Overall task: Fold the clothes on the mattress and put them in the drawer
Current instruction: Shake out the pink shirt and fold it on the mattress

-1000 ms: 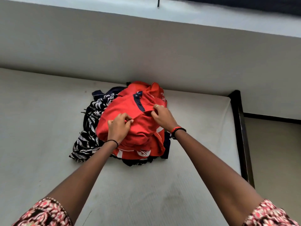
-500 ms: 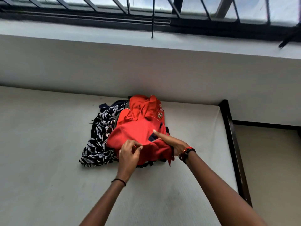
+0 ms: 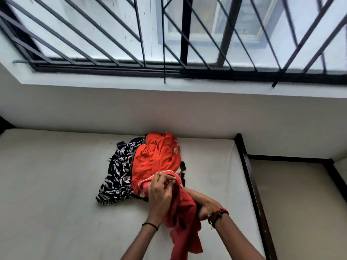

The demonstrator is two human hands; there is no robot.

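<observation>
A pile of clothes lies on the pale mattress (image 3: 47, 184) near the wall: an orange-red garment with a round badge (image 3: 155, 158) on top and a black-and-white leaf-print garment (image 3: 118, 177) to its left. In front of the pile, a darker red shirt (image 3: 183, 218) hangs lifted between my hands. My left hand (image 3: 159, 196) pinches its upper edge. My right hand (image 3: 204, 205) grips it from the right side, partly hidden by the cloth.
A dark wooden bed frame (image 3: 251, 184) runs along the mattress's right edge, with floor beyond it. A white wall and a barred window (image 3: 178, 34) rise behind the pile. No drawer is in view.
Both hands have pulled the red shirt off the pile toward me and lifted it. The view has tilted upward, showing the window.
</observation>
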